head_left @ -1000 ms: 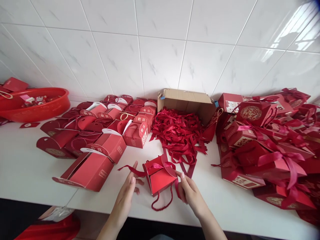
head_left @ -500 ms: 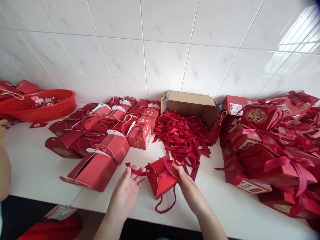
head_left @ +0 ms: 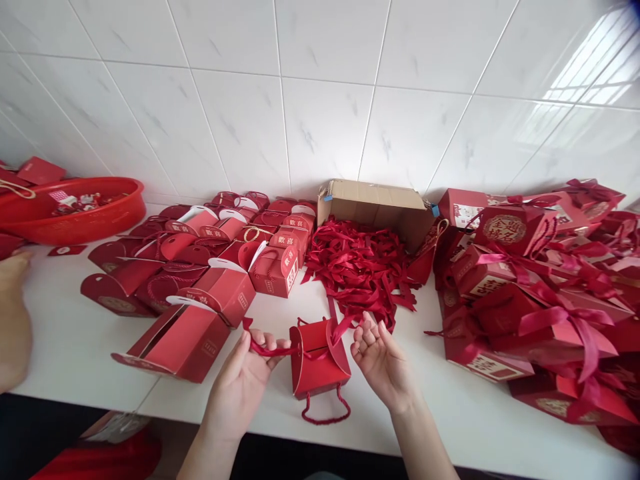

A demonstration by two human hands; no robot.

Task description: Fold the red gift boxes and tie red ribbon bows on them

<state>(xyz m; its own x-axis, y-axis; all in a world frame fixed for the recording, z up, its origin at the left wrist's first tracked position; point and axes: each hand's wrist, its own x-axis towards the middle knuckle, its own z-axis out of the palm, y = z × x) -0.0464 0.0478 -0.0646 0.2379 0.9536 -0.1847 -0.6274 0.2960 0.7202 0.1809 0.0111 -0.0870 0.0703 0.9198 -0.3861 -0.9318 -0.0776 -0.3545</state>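
A small red gift box (head_left: 320, 367) stands on the white table between my hands, its flaps folded up and a twisted cord handle hanging toward me. A dark red ribbon (head_left: 273, 351) runs through the side flaps across the top of the box. My left hand (head_left: 245, 373) pinches one end between thumb and fingers, left of the box. On the other side, my right hand (head_left: 385, 363) has its palm turned up and its fingers curled at the ribbon's other end. Behind the box lies a heap of red ribbons (head_left: 357, 267).
Several red gift boxes (head_left: 215, 293) stand in rows at left. Boxes with tied bows (head_left: 540, 313) are piled at right. A cardboard box (head_left: 375, 195) lies behind the ribbons. Far left are a red basin (head_left: 115, 210) and another person's arm (head_left: 13, 327).
My right hand has left the box's flap and moved outward, palm up, drawing the ribbon out to the right. The box has turned slightly. My left hand still holds its end.
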